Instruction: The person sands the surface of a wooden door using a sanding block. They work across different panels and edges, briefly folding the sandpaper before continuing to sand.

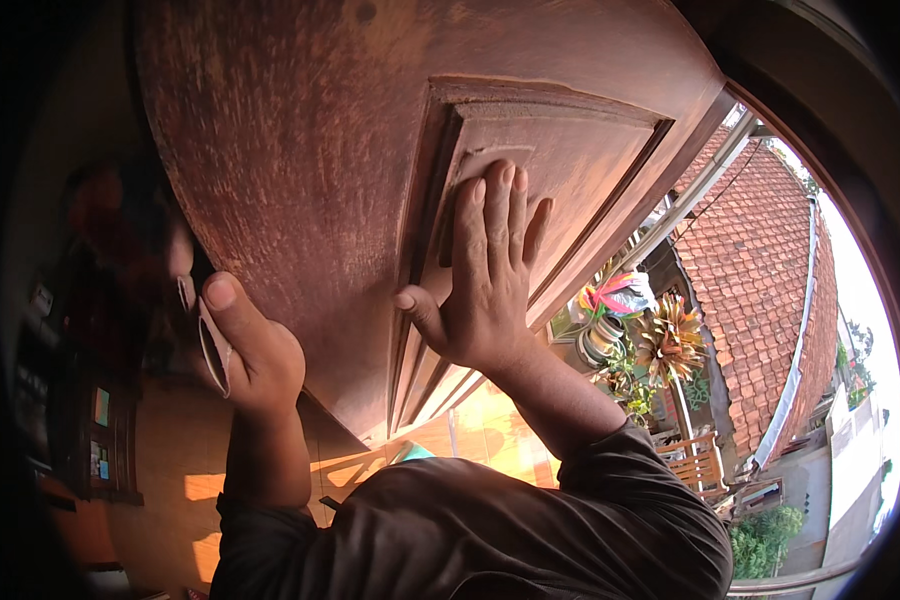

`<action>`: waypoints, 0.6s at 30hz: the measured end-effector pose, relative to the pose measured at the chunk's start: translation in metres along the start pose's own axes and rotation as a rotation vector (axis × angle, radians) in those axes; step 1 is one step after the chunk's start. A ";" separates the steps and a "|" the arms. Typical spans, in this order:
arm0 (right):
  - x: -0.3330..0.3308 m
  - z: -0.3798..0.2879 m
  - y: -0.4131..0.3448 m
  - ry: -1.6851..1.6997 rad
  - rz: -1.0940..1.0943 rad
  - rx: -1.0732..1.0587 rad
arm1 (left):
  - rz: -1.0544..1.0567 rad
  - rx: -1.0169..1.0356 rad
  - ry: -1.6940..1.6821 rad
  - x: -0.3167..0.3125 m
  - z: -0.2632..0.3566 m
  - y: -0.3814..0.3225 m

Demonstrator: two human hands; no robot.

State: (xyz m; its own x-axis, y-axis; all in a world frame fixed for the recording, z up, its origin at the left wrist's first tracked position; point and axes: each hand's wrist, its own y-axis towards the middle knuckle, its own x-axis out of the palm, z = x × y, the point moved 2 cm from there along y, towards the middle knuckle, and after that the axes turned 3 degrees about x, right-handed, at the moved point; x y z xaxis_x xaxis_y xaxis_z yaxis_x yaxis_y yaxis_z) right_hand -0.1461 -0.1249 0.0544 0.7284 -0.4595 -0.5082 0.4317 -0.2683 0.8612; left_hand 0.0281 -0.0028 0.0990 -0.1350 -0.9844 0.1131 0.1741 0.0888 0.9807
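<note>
A large brown wooden door [330,187] with a worn, streaky surface stands before me. My right hand [491,255] presses flat on its raised panel [577,161], fingers extended and slightly spread. A flat piece, perhaps sandpaper, shows at the fingertips; most of it is hidden under the hand. My left hand [251,337] is at the door's left edge, thumb up, closed around a folded sheet that looks like sandpaper [215,352]. Its other fingers are mostly hidden behind the sheet and in shadow.
Tiled floor [172,435] with sunlit patches lies below. At left, dark wooden furniture [112,442] stands in shadow. Beyond the door frame at right are potted plants [671,341], a wooden bench [694,461] and a tiled roof [757,277].
</note>
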 end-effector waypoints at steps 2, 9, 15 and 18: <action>0.010 -0.005 -0.025 0.099 -0.065 -0.015 | 0.005 -0.008 -0.021 0.000 0.000 -0.001; -0.007 -0.011 0.021 -0.004 0.068 -0.047 | -0.013 -0.050 -0.055 -0.001 -0.002 -0.002; 0.012 -0.015 -0.019 0.064 -0.052 -0.115 | -0.055 -0.005 0.047 -0.005 -0.002 0.000; 0.010 -0.010 -0.008 0.031 -0.009 -0.102 | -0.011 -0.037 -0.022 -0.002 0.000 -0.001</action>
State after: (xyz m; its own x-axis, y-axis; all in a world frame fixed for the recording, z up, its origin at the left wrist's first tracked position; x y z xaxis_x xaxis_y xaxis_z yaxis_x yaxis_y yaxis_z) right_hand -0.1374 -0.1188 0.0423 0.7397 -0.4309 -0.5169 0.4889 -0.1837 0.8528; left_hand 0.0286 -0.0012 0.0980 -0.1580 -0.9817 0.1060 0.2085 0.0717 0.9754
